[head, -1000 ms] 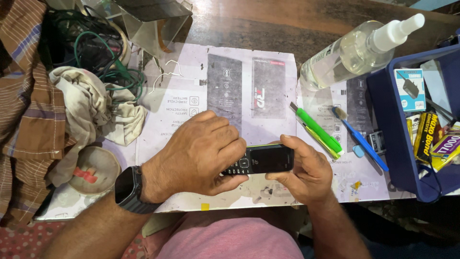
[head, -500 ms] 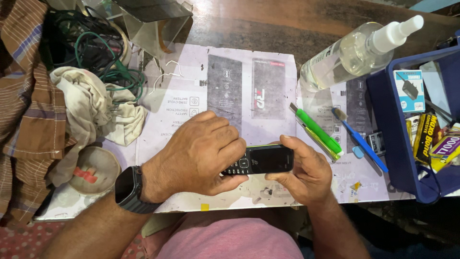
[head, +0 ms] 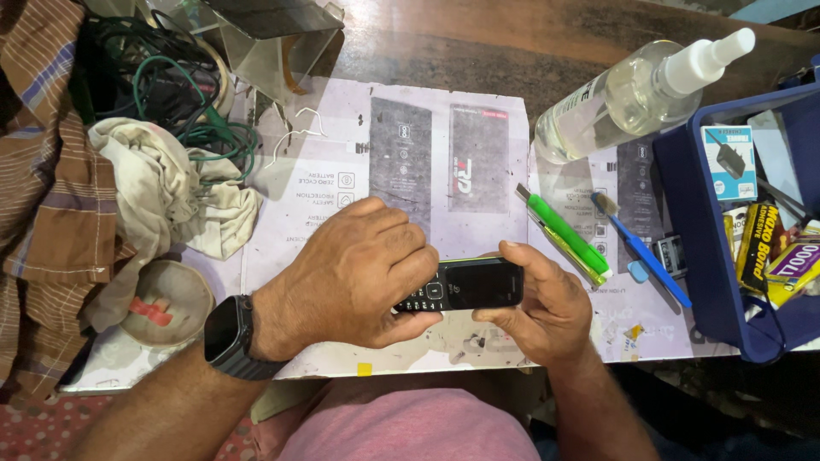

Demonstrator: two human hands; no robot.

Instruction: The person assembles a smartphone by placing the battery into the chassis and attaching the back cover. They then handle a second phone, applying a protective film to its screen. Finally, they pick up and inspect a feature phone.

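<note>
A small black keypad phone (head: pixel 468 285) lies sideways between both of my hands, just above the front edge of the table. My left hand (head: pixel 354 271), with a dark watch on its wrist, covers the keypad end and grips it. My right hand (head: pixel 538 306) holds the screen end, thumb on the top edge and fingers underneath. The screen is dark.
Printed paper sheets (head: pixel 342 183) cover the table. A green cutter (head: pixel 564 232) and a blue toothbrush (head: pixel 641 249) lie right of my hands. A clear spray bottle (head: pixel 632 92) lies behind them, a blue bin (head: pixel 709 248) at right. Rags (head: pixel 162 192), cables (head: pixel 171 77) and a small bowl (head: pixel 162 303) are at left.
</note>
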